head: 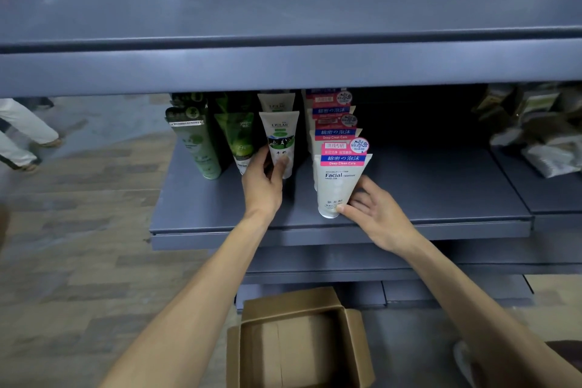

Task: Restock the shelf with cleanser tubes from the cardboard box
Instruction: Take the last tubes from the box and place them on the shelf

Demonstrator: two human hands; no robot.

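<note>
Rows of cleanser tubes stand cap-down on the grey shelf [425,195]. My left hand [263,181] grips the lower part of the front white tube with a green label [279,138]. My right hand [376,211] touches the cap end of the front white "Facial cleanser" tube [338,181], thumb at its base and fingers spread behind it. More tubes of that kind [335,123] line up behind it. Dark green tubes [195,141] and bright green tubes [237,135] stand to the left. Below the shelf lies the open cardboard box [302,340]; no tubes show inside it.
An upper shelf board [283,66] overhangs the tubes. Grey-green packets [535,132] are piled on the neighbouring shelf at the right. The shelf to the right of the tubes is bare. A person's legs [22,138] cross the wooden floor at the far left.
</note>
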